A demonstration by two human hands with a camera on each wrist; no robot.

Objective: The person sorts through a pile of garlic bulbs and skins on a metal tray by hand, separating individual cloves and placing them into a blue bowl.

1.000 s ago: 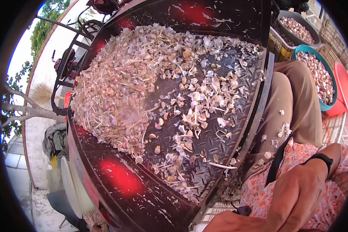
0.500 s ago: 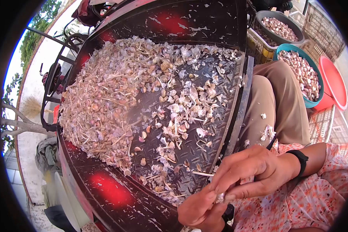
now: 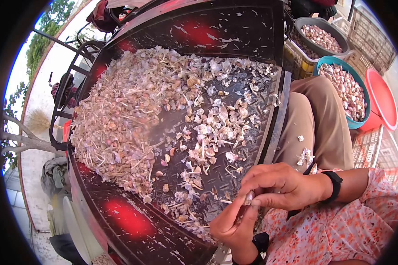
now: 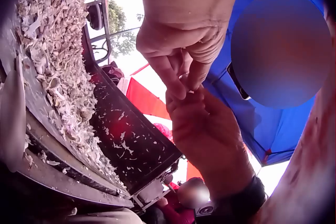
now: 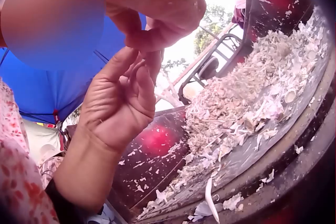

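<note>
My two hands meet above the lap, at the near edge of a metal cart bed. Between their fingertips is a small, pale, purplish garlic clove (image 3: 249,198). The right hand (image 3: 281,185) pinches it with the thumb and curled fingers, a black band on its wrist. From below, the left hand (image 3: 235,224) reaches up and pinches it from the other side. In the left wrist view, fingers of both hands largely hide the clove. A large heap of garlic cloves, skins and stalks (image 3: 119,115) covers the far part of the bed.
Papery skins (image 3: 223,117) and loose cloves lie scattered over the dark diamond-plate bed (image 3: 170,128). Beside the knees stand a teal tub (image 3: 368,108) and a grey tub (image 3: 327,51) of cloves, a red basin (image 3: 381,99) and plastic crates (image 3: 371,37). Skin scraps (image 3: 305,157) lie on the trousers.
Both hands have risen from low over the lap toward the bed's edge, and the clove now shows between the fingertips. The head view has shifted slightly. The heap looks the same.
</note>
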